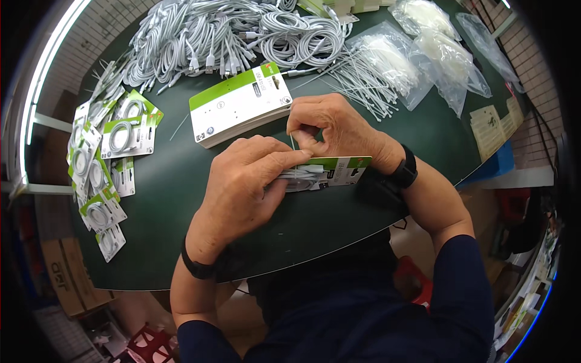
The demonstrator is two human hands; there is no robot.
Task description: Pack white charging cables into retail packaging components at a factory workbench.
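Note:
My left hand [242,178] is closed on a green-and-white packaging card [350,171], held tilted above the table's near part. A coiled light grey USB cable [304,173] lies against the card's near face, partly hidden by my left fingers. Behind the card's upper edge, my right hand [339,124] pinches a thin white cable tie [293,143]. Its fingertips are close to my left thumb and forefinger. Just beyond both hands sits a stack of flat packaging cards [239,106], green along the top edge.
A big heap of grey cables [193,42] covers the far side. Loose white cable ties [366,91] and clear bags of ties [445,54] lie at the far right. Carded cables [121,138] pile up at the left. The green table's [260,254] curved edge is near me.

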